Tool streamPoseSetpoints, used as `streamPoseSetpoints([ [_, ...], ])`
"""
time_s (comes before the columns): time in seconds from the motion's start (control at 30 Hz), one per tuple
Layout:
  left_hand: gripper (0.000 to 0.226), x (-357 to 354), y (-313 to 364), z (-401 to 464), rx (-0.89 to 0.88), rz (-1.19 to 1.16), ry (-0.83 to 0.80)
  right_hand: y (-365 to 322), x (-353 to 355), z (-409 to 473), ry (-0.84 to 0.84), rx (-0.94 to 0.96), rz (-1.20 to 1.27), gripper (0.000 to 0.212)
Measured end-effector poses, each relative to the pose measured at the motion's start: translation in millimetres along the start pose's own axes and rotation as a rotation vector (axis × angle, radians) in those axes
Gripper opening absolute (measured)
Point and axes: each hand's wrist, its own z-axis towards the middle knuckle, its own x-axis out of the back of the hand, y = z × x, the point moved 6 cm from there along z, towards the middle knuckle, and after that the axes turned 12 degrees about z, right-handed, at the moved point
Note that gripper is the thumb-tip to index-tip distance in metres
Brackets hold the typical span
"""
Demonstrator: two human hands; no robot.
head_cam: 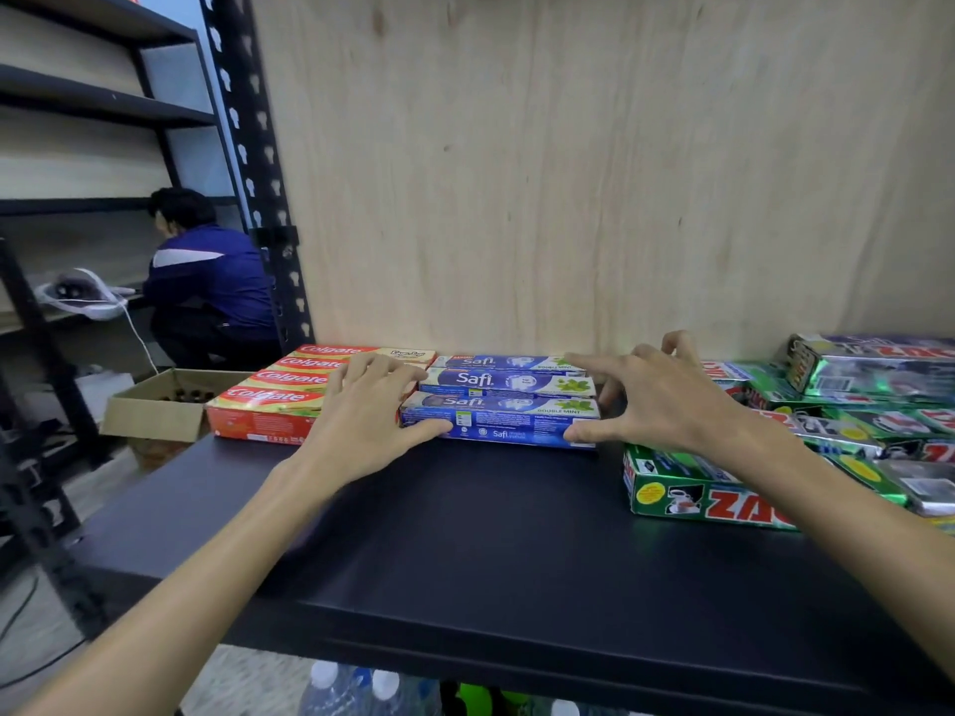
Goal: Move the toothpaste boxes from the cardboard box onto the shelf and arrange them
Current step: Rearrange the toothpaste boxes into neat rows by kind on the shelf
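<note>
Three blue Safi toothpaste boxes lie side by side in a row on the black shelf, against the wooden back panel. Left of them lie several red Colgate boxes. My left hand rests with spread fingers on the left end of the Safi boxes, its thumb touching the front box. My right hand is spread at their right end, thumb against the front box's corner and index finger reaching over the rear boxes. A cardboard box stands on the floor beyond the shelf's left end.
Green Zact boxes are piled on the right part of the shelf. A black upright post stands at the shelf's left rear. A person in a blue jacket crouches at the far left. Water bottles stand below the shelf.
</note>
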Motion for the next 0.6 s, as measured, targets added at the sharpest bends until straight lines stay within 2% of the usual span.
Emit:
streamPoseSetpoints([
  [0.13, 0.082, -0.9, -2.9, 9.6, 0.069, -0.027, -0.081, -3.7, -0.4, 5.4, -0.003, 0.008, 0.012, 0.105],
  [0.3, 0.089, 0.0, -3.0, 21.6, 0.110, -0.068, -0.167, -0.1, -3.7, 8.0, -0.021, -0.021, 0.038, 0.107],
  [0.5, 0.089, -2.4, -2.9, 24.3, 0.072, -0.127, -0.228, 2.0, -5.1, 5.2, -0.014, -0.063, 0.091, 0.100],
  [0.6, 0.102, -10.4, -4.8, 23.0, 0.037, -0.144, -0.272, 2.2, -4.9, 3.9, -0.014, -0.065, 0.102, 0.102],
])
